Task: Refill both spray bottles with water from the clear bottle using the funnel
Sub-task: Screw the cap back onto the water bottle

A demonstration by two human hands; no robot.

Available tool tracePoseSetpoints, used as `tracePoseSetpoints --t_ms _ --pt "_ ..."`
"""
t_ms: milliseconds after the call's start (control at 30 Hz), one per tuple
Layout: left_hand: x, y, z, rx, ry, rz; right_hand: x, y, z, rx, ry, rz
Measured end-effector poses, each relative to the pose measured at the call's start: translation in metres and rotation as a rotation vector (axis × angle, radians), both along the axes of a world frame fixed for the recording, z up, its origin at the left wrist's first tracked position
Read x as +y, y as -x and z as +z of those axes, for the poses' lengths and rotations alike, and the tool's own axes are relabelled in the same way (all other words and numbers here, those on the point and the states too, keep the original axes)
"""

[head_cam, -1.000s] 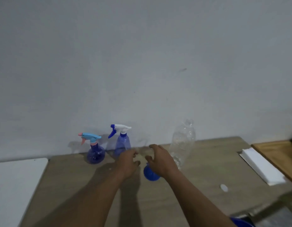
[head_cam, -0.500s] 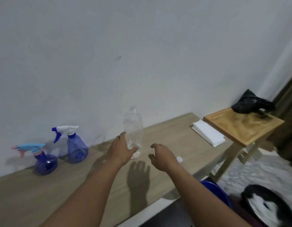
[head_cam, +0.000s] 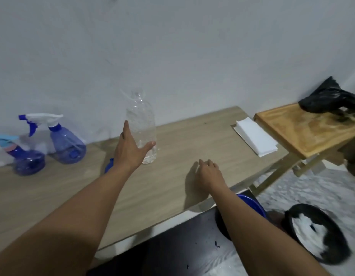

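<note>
At frame centre, clear bottle (head_cam: 141,126) stands upright on table (head_cam: 182,140); left hand (head_cam: 130,148) cups it, fingers spread. Right hand (head_cam: 209,173) hovers apart, loosely open. Spray bottles (head_cam: 66,143) stand at left.

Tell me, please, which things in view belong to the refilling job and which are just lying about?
For the job: clear bottle at the left hand; white-topped spray bottle; pink-collared spray bottle; blue funnel, mostly hidden.

Lying about: white pad; black bag on the wooden stool; black bowl.
</note>
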State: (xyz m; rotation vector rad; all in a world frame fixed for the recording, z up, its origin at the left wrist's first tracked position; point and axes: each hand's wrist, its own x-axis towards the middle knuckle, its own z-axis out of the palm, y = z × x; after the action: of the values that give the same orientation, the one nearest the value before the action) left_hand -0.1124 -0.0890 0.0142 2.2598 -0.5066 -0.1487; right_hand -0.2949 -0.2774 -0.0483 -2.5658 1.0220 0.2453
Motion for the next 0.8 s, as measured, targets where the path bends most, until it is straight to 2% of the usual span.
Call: tracePoseSetpoints --t_ms 167,367,467,667,800 --pt "-0.003 -0.002 -0.014 0.010 0.041 0.052 -0.014 0.011 -0.008 -0.005 0.120 0.103" --pt "-0.006 0.004 -0.011 0.016 0.047 0.094 -0.023 -0.006 0.014 -0.067 0.055 0.162" --pt "-0.008 0.007 -0.006 0.020 0.044 0.107 -0.017 -0.026 0.055 -0.178 0.034 0.204" --pt "-0.016 0.011 0.014 0.009 0.085 0.144 0.003 -0.074 0.162 -0.541 -0.007 0.296" --pt "-0.024 0.011 0.029 0.011 0.117 0.157 0.023 -0.102 0.222 -0.681 -0.064 0.408"
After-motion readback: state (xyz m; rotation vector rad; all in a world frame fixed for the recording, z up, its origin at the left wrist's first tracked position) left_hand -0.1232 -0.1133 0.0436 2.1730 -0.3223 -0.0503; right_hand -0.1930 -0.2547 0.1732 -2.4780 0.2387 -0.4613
